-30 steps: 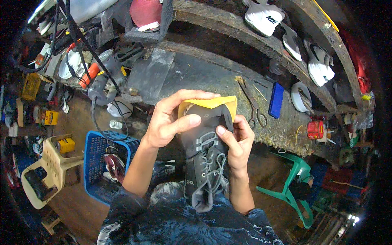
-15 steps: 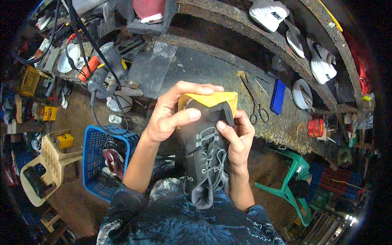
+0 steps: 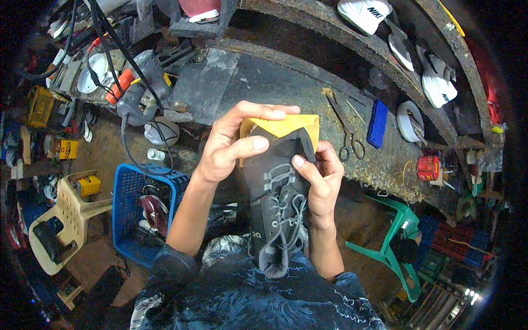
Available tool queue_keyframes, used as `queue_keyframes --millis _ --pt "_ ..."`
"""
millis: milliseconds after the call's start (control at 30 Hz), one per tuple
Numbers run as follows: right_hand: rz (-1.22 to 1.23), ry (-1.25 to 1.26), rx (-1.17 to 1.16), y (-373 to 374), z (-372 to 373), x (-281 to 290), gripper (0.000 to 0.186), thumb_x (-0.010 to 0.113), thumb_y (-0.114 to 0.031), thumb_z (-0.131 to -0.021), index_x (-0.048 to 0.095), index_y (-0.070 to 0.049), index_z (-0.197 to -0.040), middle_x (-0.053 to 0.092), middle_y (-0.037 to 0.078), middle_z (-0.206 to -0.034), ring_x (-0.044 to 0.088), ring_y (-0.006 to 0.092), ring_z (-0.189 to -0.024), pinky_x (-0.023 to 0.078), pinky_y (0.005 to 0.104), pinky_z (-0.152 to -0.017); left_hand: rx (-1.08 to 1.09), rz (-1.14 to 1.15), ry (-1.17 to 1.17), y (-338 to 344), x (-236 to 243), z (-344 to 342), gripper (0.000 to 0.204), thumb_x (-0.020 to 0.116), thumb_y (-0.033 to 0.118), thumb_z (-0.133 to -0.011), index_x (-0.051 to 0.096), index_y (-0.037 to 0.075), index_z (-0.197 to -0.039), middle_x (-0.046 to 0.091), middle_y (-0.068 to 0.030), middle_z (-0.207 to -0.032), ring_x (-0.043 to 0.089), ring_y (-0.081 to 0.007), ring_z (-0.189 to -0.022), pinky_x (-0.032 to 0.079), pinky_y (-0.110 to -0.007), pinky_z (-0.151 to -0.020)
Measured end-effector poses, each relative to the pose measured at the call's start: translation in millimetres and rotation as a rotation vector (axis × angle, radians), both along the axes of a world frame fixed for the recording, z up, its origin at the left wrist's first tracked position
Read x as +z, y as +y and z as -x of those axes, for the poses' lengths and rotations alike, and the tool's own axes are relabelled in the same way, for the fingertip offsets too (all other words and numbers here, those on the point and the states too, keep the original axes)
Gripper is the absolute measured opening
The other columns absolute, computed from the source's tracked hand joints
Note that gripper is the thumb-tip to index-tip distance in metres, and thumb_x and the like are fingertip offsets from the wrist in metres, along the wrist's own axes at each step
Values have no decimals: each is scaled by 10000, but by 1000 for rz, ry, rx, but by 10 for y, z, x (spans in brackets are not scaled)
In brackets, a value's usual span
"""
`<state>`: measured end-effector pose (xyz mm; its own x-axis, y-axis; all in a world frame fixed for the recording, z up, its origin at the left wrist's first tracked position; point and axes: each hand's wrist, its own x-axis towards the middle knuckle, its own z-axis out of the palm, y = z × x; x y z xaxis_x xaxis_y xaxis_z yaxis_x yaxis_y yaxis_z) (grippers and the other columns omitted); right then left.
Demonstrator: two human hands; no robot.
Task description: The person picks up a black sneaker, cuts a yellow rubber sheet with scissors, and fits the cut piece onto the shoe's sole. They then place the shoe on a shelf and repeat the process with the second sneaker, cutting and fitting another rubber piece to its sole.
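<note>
A black lace-up shoe (image 3: 273, 220) with grey laces lies lengthwise in front of my body, its toe pointing away and its heel against my shirt. A stiff yellow sheet (image 3: 303, 122) is wrapped over and behind the toe, its front edge folded down. My left hand (image 3: 234, 144) is closed on the left side of the toe, fingers over the sheet's top and thumb on the shoe's upper. My right hand (image 3: 320, 179) grips the right side, thumb near a dark strip (image 3: 306, 146) at the toe's edge. The fingers beneath the shoe are hidden.
Ahead, a worn workbench (image 3: 275, 82) holds scissors (image 3: 347, 135), a blue block (image 3: 377, 124), a white bowl (image 3: 406, 127) and a red can (image 3: 427, 168). Shoes sit on a curved shelf (image 3: 308, 21). A blue basket (image 3: 124, 220) and beige chair (image 3: 77, 214) stand left, a green chair (image 3: 388, 242) right.
Both hands and the toe have shifted slightly away from me. The yellow sheet's front fold now dips lower over the toe in a point. Both hands keep their hold.
</note>
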<state>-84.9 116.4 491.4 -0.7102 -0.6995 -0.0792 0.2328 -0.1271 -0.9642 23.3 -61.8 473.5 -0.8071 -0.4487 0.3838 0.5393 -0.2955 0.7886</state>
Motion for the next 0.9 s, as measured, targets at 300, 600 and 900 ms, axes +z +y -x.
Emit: queue_keyframes --millis 300,600,900 --pt "-21 51 -16 6 37 -26 211 765 -6 -911 671 -2 -1100 701 25 -984 632 82 -825 515 244 -746 29 66 -146 47 -12 -52 533 682 173 -967 544 44 -1466 592 -174 -1485 554 -266 -1392 403 -425 -1192" --pt "-88 42 -23 25 84 -68 201 787 -63 -922 692 -17 -1093 713 17 -983 634 74 -829 505 237 -742 -19 -22 -197 74 43 -62 684 390 493 -1116 404 -4 -1585 514 -144 -1559 479 -236 -1454 326 -378 -1237" --pt "-222 -32 29 45 185 -112 261 781 -133 -951 714 -16 -1174 738 22 -988 659 84 -858 518 246 -779 -61 -121 -277 14 2 6 689 291 546 -1154 417 27 -1588 543 -119 -1543 523 -207 -1417 410 -374 -1187"
